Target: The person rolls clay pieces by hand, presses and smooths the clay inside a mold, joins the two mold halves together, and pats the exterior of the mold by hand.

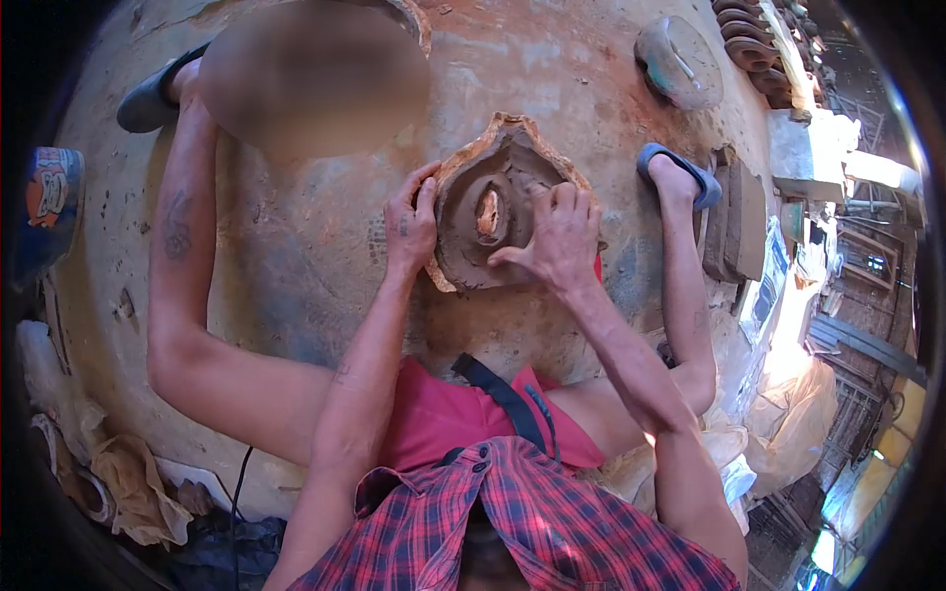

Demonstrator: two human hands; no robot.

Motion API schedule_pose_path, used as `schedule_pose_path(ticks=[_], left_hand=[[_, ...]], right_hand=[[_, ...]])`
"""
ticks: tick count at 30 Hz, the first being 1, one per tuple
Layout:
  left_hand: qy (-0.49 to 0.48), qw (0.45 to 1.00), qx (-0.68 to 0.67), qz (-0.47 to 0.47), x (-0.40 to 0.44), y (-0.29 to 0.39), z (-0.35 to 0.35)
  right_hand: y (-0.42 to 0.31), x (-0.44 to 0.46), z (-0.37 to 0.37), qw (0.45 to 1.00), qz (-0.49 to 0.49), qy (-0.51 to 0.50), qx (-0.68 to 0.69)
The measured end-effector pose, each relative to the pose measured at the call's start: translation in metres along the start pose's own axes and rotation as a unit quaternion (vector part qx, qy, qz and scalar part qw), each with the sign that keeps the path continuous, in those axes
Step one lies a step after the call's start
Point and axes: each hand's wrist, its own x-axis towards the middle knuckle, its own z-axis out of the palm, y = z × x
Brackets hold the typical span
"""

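Observation:
Between my legs on the floor lies a pointed, rough-edged mould (445,280) with an orange-brown rim. Wet grey-brown clay (463,258) lines its inside, around an oval hollow (488,213) that shows a lighter orange surface. My left hand (410,225) grips the mould's left rim, fingers closed over the edge. My right hand (558,234) rests on the clay at the right side, fingertips pressed into it near the upper right wall. Its thumb stretches out toward the hollow, apart from the fingers. No tool shows in either hand.
A grey clay lump (678,69) with a thin stick on it sits at the upper right. Beyond are stacked curved brown pieces (749,44); clay blocks (739,222) stand beside my right foot. A blue bucket (51,212) is at far left. A blurred patch hides the upper left.

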Motion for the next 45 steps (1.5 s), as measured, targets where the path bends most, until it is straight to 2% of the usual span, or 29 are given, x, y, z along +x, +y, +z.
schedule_pose_path(ticks=[3, 6, 11, 13, 15, 17, 18, 19, 22, 23, 25, 27, 30, 38, 41, 42, 43, 44, 45], left_hand=[[0.004, 1.0, 0.023, 0.011, 0.001, 0.003, 0.004], [-0.008, 0.999, -0.028, -0.032, 0.002, 0.001, 0.004], [-0.011, 1.0, 0.0, 0.003, 0.002, -0.009, 0.003], [-0.015, 0.999, -0.012, -0.041, 0.004, -0.007, 0.004], [-0.014, 0.999, -0.021, -0.037, 0.004, -0.005, 0.004], [-0.012, 1.0, 0.002, -0.017, 0.001, -0.003, 0.002], [-0.008, 1.0, 0.003, -0.021, 0.001, -0.002, 0.001], [-0.008, 1.0, 0.001, -0.008, 0.003, -0.002, 0.002], [-0.014, 1.0, -0.002, -0.001, 0.001, -0.002, 0.004], [-0.01, 1.0, -0.004, -0.004, 0.002, -0.002, 0.003], [-0.01, 1.0, -0.006, -0.013, 0.0, 0.0, 0.002], [-0.013, 1.0, -0.009, -0.02, 0.001, 0.003, 0.003], [-0.016, 1.0, 0.008, -0.011, 0.002, 0.002, 0.002], [-0.017, 1.0, -0.006, -0.022, 0.0, 0.002, 0.002], [-0.014, 1.0, 0.015, -0.008, 0.003, 0.004, 0.002], [-0.012, 0.999, 0.031, -0.006, 0.002, 0.002, 0.002], [-0.018, 1.0, 0.025, 0.005, 0.004, 0.0, 0.004], [-0.022, 1.0, 0.008, -0.002, 0.005, -0.004, 0.004], [-0.024, 1.0, -0.007, -0.013, 0.003, -0.006, 0.003]], right_hand=[[0.007, 0.007, 0.002, 1.0, -0.009, -0.006, 0.0], [0.005, 0.014, -0.017, 0.996, -0.073, -0.047, 0.006], [0.014, 0.031, -0.016, 0.994, -0.101, -0.044, -0.006], [0.008, 0.029, -0.025, 0.992, -0.107, -0.058, -0.017], [0.002, 0.019, -0.036, 0.992, -0.116, -0.046, -0.014], [0.003, 0.01, -0.038, 0.978, 0.075, -0.101, 0.166], [0.007, 0.007, -0.031, 0.981, 0.085, -0.131, 0.111], [0.008, 0.004, -0.022, 0.981, 0.086, -0.135, 0.113], [0.0, -0.002, -0.01, 0.939, 0.082, -0.255, 0.214], [-0.008, -0.005, -0.009, 0.938, 0.08, -0.258, 0.215], [-0.027, -0.02, -0.011, 0.921, 0.135, -0.285, 0.23], [-0.043, -0.033, -0.016, 0.917, 0.139, -0.298, 0.226], [-0.065, -0.05, -0.013, 0.924, 0.151, -0.312, 0.163], [-0.061, -0.07, -0.003, 0.914, 0.168, -0.31, 0.201], [-0.053, -0.075, 0.003, 0.925, 0.147, -0.304, 0.175], [-0.039, -0.071, -0.001, 0.923, 0.132, -0.29, 0.218], [-0.024, -0.067, -0.006, 0.921, 0.113, -0.27, 0.257], [-0.014, -0.067, -0.013, 0.948, 0.138, -0.13, 0.257], [0.001, -0.063, -0.021, 0.927, 0.201, -0.042, 0.313]])
